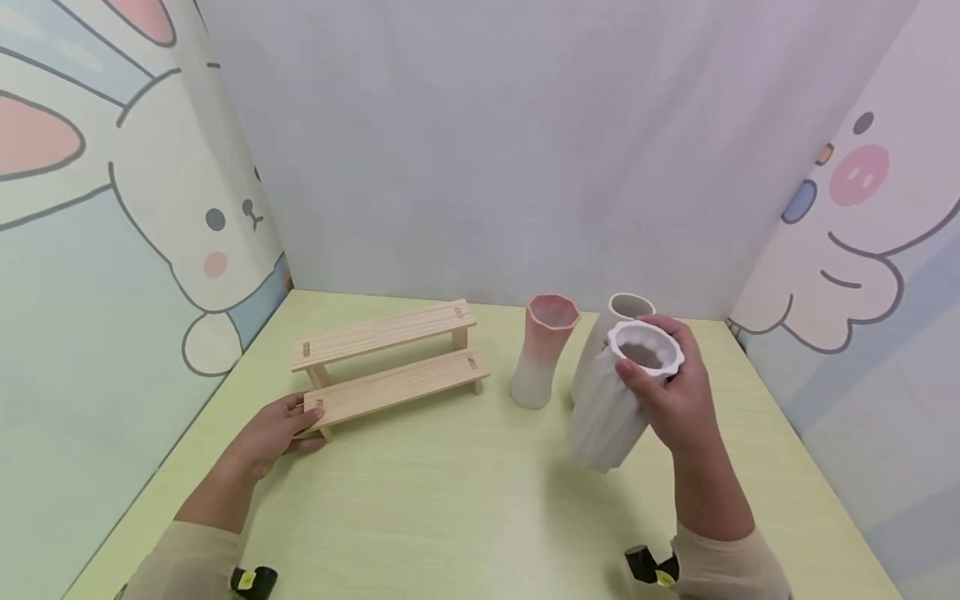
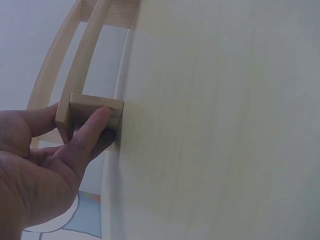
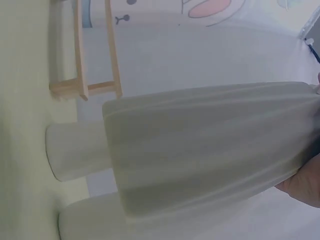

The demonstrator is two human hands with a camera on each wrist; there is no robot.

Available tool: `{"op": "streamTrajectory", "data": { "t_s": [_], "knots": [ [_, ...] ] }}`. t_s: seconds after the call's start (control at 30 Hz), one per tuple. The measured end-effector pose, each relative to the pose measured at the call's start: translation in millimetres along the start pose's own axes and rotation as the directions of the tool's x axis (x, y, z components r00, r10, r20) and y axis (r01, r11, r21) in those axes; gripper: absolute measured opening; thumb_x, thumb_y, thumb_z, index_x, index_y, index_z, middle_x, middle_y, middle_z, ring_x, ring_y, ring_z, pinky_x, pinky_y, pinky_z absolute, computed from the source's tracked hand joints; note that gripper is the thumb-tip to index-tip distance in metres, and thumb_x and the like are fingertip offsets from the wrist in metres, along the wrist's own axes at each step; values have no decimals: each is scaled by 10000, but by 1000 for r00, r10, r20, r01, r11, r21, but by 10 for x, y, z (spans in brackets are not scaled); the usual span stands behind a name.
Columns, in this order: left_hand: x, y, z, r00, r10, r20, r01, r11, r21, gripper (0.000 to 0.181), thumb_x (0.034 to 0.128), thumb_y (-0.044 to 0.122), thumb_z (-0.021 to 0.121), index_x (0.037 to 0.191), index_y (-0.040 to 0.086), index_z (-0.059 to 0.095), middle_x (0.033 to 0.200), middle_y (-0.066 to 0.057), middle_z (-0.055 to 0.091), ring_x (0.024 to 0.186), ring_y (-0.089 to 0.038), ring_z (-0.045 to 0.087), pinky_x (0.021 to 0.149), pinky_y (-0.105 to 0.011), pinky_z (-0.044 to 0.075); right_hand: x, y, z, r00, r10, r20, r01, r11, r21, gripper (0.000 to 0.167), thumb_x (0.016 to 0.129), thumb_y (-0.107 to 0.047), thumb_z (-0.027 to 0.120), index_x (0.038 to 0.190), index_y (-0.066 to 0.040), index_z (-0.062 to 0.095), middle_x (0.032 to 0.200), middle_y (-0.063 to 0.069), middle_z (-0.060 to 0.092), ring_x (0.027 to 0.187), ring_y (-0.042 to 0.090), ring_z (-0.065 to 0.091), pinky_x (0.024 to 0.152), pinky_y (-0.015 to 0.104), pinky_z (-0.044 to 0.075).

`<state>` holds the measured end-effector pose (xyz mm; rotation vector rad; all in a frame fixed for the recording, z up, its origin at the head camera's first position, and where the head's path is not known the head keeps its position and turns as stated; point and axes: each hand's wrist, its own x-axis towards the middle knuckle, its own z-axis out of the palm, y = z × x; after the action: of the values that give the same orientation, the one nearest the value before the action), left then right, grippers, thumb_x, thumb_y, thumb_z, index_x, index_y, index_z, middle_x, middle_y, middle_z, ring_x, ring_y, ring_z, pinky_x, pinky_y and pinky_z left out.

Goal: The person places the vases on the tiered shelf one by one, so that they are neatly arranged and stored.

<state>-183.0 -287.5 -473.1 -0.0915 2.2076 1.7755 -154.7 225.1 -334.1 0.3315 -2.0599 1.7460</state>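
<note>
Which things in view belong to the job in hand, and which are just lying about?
In the job:
- two-tier wooden stand, gripped at its lower left end by the left hand
- ridged white vase, tilted in the right hand

Apparently just standing by (may still belong):
- pink-and-white vase
- second white vase, behind the held one

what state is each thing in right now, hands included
ribbed white vase: lifted, tilted
pink-and-white vase: upright, unheld
rear white vase: upright, partly hidden
wooden two-tier stand: upright, gripped
left hand: gripping the stand's lower tier
right hand: holding the ribbed vase near its rim
</note>
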Motion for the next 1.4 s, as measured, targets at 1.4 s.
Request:
{"op": "streamTrajectory", "data": {
  "t_s": [1.4],
  "knots": [
    [-5, 38, 6, 1000, -1, -8, 1, 1000, -1, 639, 1052, 193, 473, 1506, -115, 144, 1496, -352, 310, 1121, -240, 611, 888, -354, 596, 20, 263, 1372, 936, -41, 349, 13, 996, 83, 622, 803, -271, 812, 1303, -138, 467, 1119, 73, 612, 1003, 220, 594, 825, 366, 568]
  ]
}}
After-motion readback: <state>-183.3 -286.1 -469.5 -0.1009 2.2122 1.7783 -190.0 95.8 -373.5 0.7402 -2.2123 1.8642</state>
